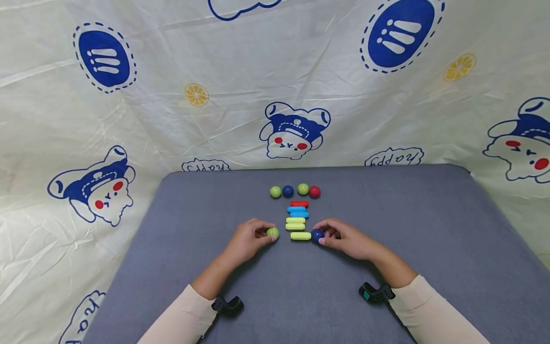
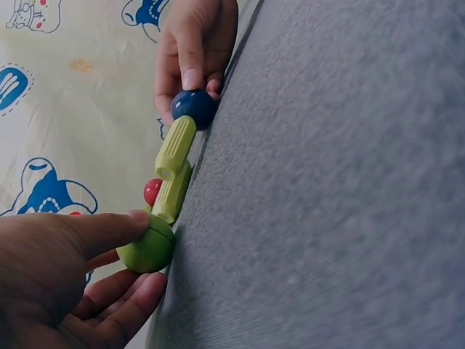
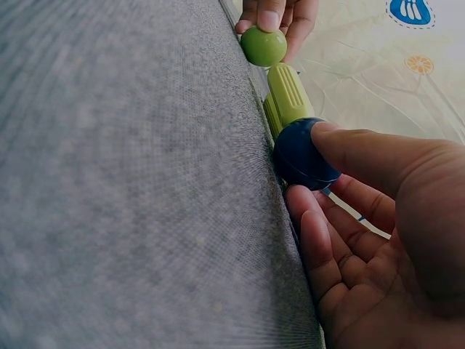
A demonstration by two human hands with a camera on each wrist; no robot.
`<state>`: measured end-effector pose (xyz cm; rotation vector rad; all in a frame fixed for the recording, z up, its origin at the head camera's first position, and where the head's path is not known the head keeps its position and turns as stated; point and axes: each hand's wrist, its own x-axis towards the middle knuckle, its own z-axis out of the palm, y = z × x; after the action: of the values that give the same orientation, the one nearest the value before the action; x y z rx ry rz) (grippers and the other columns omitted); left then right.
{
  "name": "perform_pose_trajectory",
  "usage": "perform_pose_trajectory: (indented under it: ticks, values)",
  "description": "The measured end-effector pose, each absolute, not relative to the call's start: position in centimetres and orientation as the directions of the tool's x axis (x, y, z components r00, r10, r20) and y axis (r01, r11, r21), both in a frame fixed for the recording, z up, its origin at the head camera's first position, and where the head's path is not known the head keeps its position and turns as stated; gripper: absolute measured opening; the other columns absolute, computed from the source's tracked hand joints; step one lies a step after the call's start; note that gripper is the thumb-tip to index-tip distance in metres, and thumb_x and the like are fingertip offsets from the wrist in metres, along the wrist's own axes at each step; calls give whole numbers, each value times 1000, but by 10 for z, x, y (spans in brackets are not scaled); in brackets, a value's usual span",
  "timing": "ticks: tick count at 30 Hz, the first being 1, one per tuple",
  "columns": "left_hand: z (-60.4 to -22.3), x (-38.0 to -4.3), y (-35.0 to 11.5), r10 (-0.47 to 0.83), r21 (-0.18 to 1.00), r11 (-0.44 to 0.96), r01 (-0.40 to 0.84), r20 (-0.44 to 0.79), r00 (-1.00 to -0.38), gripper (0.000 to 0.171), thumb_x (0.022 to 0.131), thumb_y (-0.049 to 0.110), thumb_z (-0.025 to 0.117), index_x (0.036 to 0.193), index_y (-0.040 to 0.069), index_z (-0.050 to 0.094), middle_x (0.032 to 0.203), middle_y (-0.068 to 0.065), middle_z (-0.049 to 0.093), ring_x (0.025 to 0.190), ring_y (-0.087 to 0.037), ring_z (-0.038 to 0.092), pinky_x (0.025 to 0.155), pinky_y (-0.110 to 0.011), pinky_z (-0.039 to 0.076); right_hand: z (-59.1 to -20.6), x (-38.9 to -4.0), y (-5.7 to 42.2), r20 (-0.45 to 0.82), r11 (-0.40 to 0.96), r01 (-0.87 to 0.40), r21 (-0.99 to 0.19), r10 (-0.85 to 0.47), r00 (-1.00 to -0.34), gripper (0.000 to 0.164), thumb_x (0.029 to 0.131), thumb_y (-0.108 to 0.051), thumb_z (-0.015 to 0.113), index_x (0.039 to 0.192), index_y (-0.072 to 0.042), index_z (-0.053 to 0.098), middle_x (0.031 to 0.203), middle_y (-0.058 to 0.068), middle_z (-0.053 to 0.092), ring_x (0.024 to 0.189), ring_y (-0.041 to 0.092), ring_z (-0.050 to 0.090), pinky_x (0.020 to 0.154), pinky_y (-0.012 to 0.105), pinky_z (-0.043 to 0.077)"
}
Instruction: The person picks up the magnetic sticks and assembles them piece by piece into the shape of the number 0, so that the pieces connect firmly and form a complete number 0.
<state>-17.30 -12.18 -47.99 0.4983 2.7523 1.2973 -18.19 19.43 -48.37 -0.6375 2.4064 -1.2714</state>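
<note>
Between its thumb and fingers my left hand (image 1: pixel 249 239) pinches a green ball (image 1: pixel 272 232) low over the table, left of the sticks. My right hand (image 1: pixel 345 239) pinches a dark blue ball (image 1: pixel 317 236) at the right end of a yellow-green stick (image 1: pixel 300 236). In the left wrist view that blue ball (image 2: pixel 193 109) sits against the tip of the ridged stick (image 2: pixel 176 147). The green ball (image 3: pixel 264 46) appears apart from the stick's other end in the right wrist view. Just beyond lie two more yellow-green sticks (image 1: pixel 295 227), side by side.
Farther back are two light blue sticks (image 1: pixel 297 212) and a red stick (image 1: pixel 299 204). Behind them stand a row of balls: green (image 1: pixel 275 192), blue (image 1: pixel 288 191), green (image 1: pixel 302 189) and red (image 1: pixel 314 192). A printed cloth (image 1: pixel 240 129) hangs behind the grey table (image 1: pixel 206 200).
</note>
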Motion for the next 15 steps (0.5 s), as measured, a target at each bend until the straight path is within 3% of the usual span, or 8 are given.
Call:
perform_pose_trajectory:
  ticks: [10, 15]
  values:
    - [-482, -170, -115, 352, 771, 572, 280, 78, -933, 29, 90, 19, 78, 118, 10, 75, 102, -5, 69, 87, -11, 65, 76, -21, 55, -486, -184, 195, -110, 528, -219, -821, -521, -847, 33, 98, -25, 67, 129, -18, 60, 105, 3, 61, 93, 18, 57, 78, 25, 47]
    - [-482, -169, -112, 364, 774, 568, 280, 69, -929, 30, 92, 21, 76, 120, 11, 74, 103, -3, 68, 89, -10, 65, 78, -21, 56, -484, -182, 194, -103, 518, -224, -825, -529, -842, 33, 99, -25, 66, 130, -15, 60, 106, 5, 60, 92, 18, 56, 77, 25, 47]
